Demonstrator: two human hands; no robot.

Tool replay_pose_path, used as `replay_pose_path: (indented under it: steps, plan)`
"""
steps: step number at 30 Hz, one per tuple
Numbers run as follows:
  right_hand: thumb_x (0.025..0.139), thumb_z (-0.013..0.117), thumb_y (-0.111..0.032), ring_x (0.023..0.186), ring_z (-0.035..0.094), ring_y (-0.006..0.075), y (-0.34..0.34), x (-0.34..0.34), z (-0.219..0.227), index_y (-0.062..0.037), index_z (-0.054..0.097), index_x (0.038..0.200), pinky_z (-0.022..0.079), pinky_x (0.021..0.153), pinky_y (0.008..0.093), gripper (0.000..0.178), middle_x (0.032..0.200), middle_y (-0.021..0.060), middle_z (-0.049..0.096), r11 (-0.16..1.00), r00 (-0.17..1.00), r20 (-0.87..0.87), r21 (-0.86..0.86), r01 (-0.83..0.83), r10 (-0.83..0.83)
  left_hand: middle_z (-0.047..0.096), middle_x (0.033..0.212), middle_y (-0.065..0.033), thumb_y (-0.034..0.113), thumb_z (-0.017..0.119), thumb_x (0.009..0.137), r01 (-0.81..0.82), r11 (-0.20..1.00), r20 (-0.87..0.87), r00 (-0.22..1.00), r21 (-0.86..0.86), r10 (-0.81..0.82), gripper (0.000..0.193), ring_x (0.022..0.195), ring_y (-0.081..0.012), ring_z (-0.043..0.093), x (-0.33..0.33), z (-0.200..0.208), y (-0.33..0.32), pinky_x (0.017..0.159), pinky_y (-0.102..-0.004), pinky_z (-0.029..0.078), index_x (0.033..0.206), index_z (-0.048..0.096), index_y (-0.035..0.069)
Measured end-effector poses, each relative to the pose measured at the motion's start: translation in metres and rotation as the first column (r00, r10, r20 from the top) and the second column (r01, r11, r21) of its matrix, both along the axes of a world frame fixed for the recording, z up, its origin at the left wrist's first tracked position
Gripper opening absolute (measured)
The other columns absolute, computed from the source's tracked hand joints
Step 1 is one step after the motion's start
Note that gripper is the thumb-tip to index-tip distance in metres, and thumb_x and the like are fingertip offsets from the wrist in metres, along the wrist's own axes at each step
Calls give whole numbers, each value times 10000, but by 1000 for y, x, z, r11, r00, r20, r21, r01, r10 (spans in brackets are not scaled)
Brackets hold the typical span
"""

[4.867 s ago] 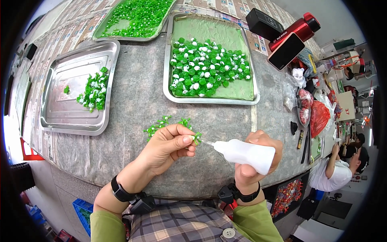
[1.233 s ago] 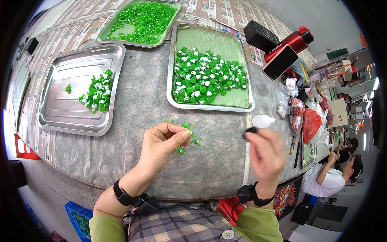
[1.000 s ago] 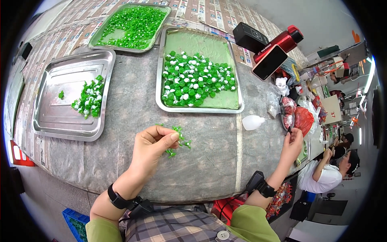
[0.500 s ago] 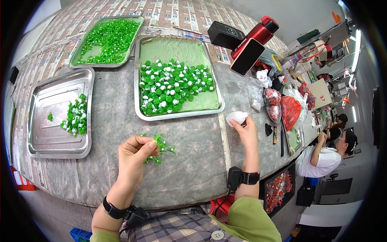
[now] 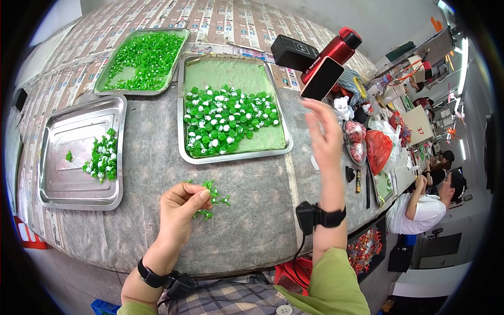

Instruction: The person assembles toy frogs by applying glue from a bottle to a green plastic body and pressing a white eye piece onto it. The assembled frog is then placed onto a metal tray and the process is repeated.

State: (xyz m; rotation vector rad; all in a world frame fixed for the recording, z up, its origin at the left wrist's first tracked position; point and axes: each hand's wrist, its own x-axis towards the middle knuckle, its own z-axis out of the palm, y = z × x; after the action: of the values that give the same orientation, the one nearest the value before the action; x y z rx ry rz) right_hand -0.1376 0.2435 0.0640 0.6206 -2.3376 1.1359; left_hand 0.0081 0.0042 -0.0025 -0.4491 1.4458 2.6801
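My left hand (image 5: 180, 210) is closed in a pinch over the near part of the table, with a bit of a small green plastic piece (image 5: 188, 181) showing at its fingertips. Right beside it lies a little heap of green pieces (image 5: 211, 196) with white dots. My right hand (image 5: 326, 137) is open, fingers stretched toward the upright phone (image 5: 322, 77) and apart from it as far as I can see. Partly hidden behind that hand, a small white object (image 5: 314, 163) rests on the table. Ahead, a metal tray (image 5: 237, 159) lined in light green carries many green-and-white balls (image 5: 227, 119).
At left, a metal tray (image 5: 63, 184) holds a cluster of green-and-white pieces (image 5: 103, 156). Farther back stands a tray of tiny green pieces (image 5: 142, 56). A red bottle (image 5: 336, 50), black box (image 5: 294, 51) and red bag (image 5: 378, 149) crowd the right. Another person (image 5: 422, 205) sits beyond.
My right hand has let go of the white object, leaving it on the table, and has moved up toward the phone with fingers extended. My left hand keeps its pinch, nearly in place.
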Motion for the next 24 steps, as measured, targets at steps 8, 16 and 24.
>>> replay_pose_path:
  steps: [8, 16, 24]
  plan:
    - [831, 441, -378, 968, 484, 276, -33, -106, -88, -24, 567, 968, 363, 834, 336, 400, 989, 151, 546, 963, 948, 312, 227, -142, 66, 588, 700, -65, 91, 624, 742, 11, 1000, -11, 1000, -5, -11, 117, 606, -117, 554, 0, -1, 2, 581, -233, 460, 778, 565, -4]
    - [837, 424, -343, 903, 480, 316, -34, -78, -97, -18, 592, 918, 363, 809, 376, 375, 950, 162, 546, 935, 994, 105, 354, -21, -17, 587, 703, -58, 92, 620, 746, 25, 1000, -8, 1000, 19, -25, 116, 617, -110, 551, -1, 1, 0, 594, -228, 455, 785, 568, -3]
    - [837, 330, -491, 1117, 355, 358, -59, -32, -99, -19, 428, 1164, 229, 954, 421, 583, 1193, 247, 384, 959, 959, 268, 285, 9, -89, 587, 694, -52, 90, 617, 747, 35, 999, -8, 999, 23, -35, 107, 598, -108, 547, -2, 2, 4, 582, -229, 456, 782, 570, 1]
